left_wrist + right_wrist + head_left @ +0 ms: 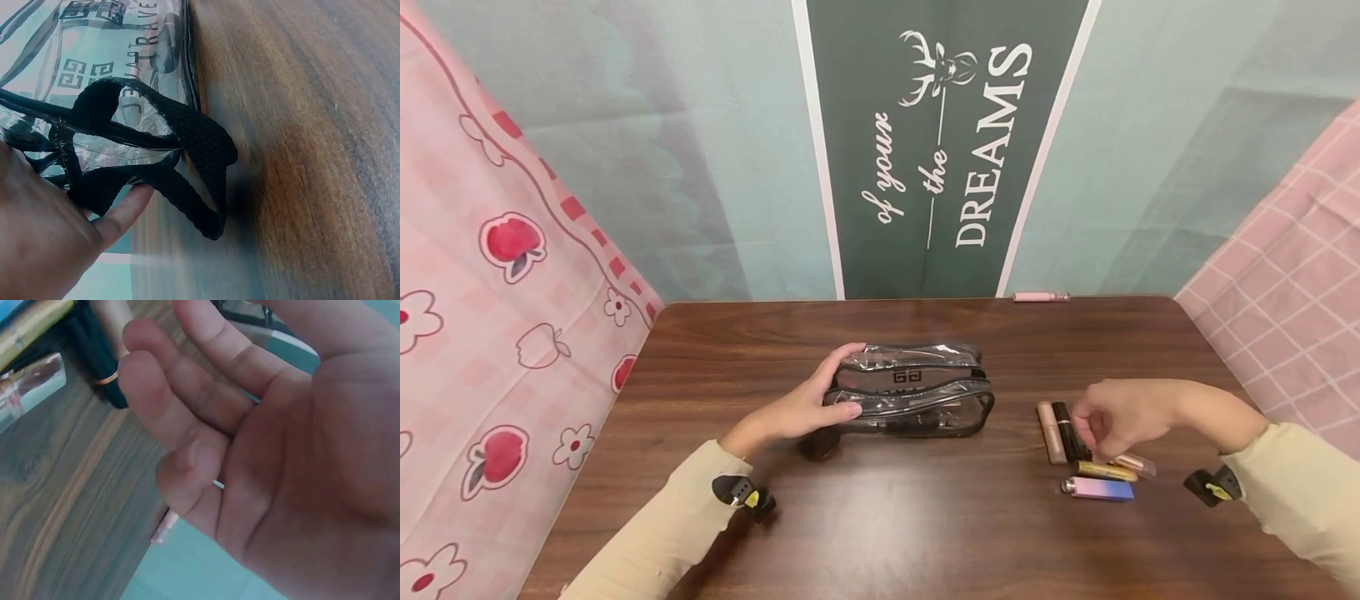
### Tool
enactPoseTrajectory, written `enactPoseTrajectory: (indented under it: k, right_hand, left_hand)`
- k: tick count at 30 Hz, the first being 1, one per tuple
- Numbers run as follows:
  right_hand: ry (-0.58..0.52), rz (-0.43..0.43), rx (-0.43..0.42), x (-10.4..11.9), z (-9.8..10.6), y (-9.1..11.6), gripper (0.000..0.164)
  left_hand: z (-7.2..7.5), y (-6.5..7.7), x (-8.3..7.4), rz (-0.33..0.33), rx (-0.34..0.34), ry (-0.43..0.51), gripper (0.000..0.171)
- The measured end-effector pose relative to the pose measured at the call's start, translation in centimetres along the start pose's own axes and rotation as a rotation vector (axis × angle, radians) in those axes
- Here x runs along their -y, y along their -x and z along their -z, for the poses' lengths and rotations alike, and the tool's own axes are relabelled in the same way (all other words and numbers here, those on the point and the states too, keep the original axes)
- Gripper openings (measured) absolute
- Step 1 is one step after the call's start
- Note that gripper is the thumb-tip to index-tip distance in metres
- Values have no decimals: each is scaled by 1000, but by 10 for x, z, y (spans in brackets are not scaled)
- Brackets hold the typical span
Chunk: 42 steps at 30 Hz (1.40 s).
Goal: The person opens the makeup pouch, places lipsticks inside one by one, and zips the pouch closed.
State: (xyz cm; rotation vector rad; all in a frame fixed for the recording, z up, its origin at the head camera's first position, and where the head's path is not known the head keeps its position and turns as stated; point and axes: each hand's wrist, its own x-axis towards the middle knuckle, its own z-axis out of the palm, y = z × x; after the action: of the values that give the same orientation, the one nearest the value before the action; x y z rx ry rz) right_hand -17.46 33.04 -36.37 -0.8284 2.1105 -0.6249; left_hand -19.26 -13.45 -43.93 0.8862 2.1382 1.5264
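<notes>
A clear cosmetic bag [917, 406] with black piping lies on the brown table. My left hand [808, 406] grips its left end, thumb in front and fingers at the back. The bag's black strap [200, 134] loops out beside that hand in the left wrist view. Over a small group of cosmetics hovers my right hand [1123, 417], fingers loosely bent, with nothing visible in its palm. Beneath and around it are a beige tube [1051, 433], a black tube [94, 356], a gold tube [1107, 472], a clear-ended tube [1137, 464] and a pink-to-blue tube [1101, 489].
A pink lip gloss tube [1039, 297] lies at the table's far edge. Behind the table [880, 533] hangs a green cloth [925, 275] with white lettering. Patterned pink cloths stand at the left and right sides.
</notes>
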Motion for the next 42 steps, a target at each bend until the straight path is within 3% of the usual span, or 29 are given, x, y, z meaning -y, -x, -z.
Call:
enactPoseTrajectory:
  k: [5,13,21,30,42]
  right_hand:
    - [20,-75,-7,-9,-2,6,22]
    - [87,-160,-52,-29,-8,15,25]
    - [64,-176,-108,-53,-12,25,28]
    - [24,-148,-124,-66,-20,23,26]
    - [179,-168,-201,-66,-18,17,22]
  left_hand:
    - [0,0,-2,2,-7,-30,82]
    - [-1,0,-2,16,-3,13,83]
    - [-2,-1,-1,19,-6,-2,84]
    - [-1,-2,-4,9,-5,2,83]
    - [0,-2,-4,15,-14,-2,84]
